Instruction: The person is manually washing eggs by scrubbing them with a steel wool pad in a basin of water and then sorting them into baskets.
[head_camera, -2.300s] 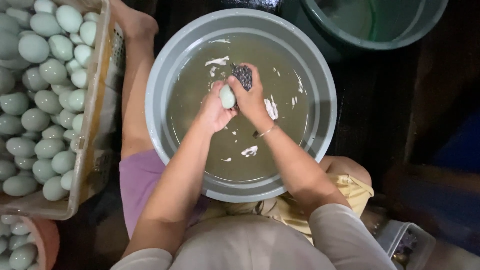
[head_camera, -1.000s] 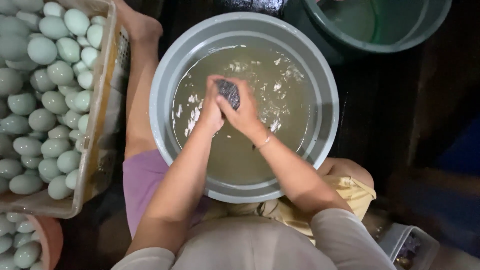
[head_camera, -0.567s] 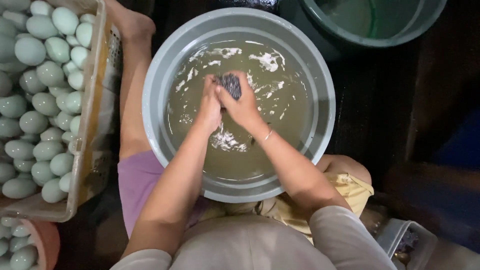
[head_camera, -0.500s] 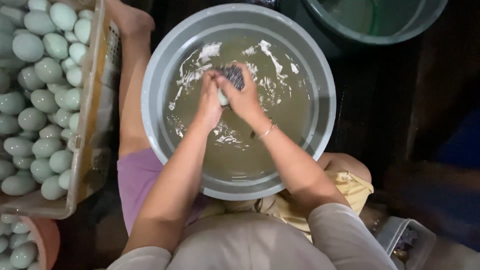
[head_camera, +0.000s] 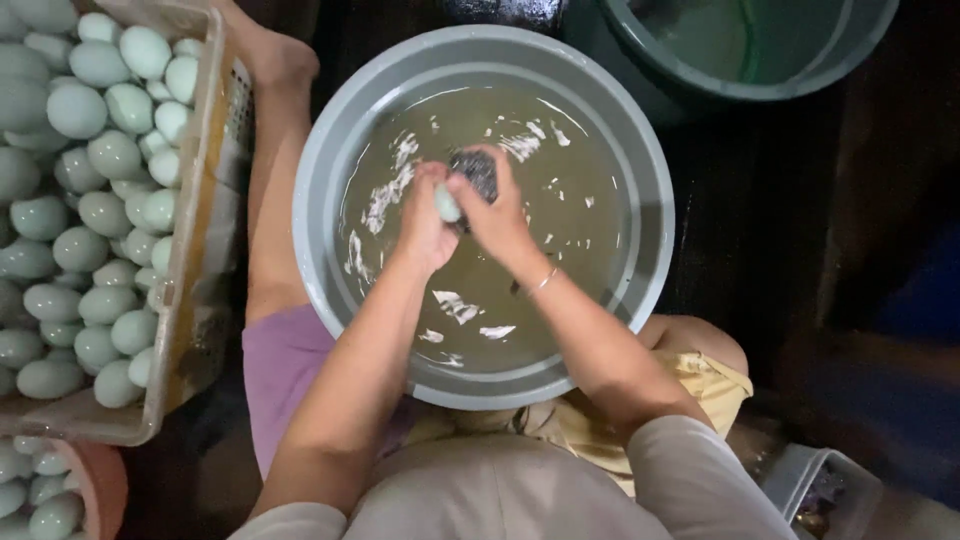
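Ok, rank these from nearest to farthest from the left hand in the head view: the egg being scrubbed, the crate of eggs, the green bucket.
1. Pale egg: held in the left hand, over the grey basin.
2. Crate of eggs: off to the left.
3. Green bucket: top right, farthest.

Crate (head_camera: 205, 250) of pale green eggs (head_camera: 95, 210) at left; pot (head_camera: 100, 485) w/ more eggs, bottom left corner. Green tub (head_camera: 760, 85) top right. Small clear box (head_camera: 825, 490) bottom right.
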